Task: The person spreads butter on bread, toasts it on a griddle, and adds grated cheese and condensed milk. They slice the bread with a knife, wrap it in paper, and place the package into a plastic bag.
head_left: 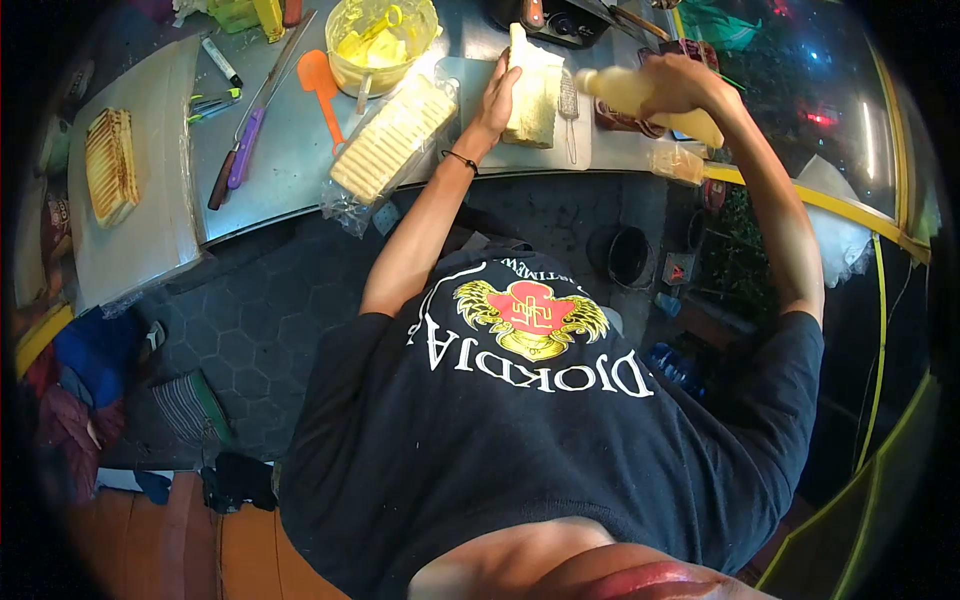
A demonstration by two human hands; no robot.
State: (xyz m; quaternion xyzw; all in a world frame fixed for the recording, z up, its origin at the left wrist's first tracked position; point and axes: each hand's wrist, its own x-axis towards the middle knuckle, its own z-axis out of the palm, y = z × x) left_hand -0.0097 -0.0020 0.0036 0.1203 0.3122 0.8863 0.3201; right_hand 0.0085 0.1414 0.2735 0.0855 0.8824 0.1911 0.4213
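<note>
My left hand (494,103) is at the back of the counter, closed on the side of a pale piece of bread (538,98) that stands over a light board (578,150). My right hand (680,84) wraps round a pale yellow squeeze bottle (618,90), tilted with its narrow end toward the bread. A small grater (568,105) lies between the bread and the bottle. Left of the bread, a sliced loaf (393,140) rests on clear plastic wrap. Behind that loaf stands a tub of yellow spread (382,45) with a utensil in it.
An orange spatula (320,88), a purple-handled knife (247,148) and a marker (222,62) lie on the metal counter (285,190). Toasted bread (111,165) sits on a board at far left. Wrapped bread (677,162) is at the right front edge. A black bucket (620,255) stands below.
</note>
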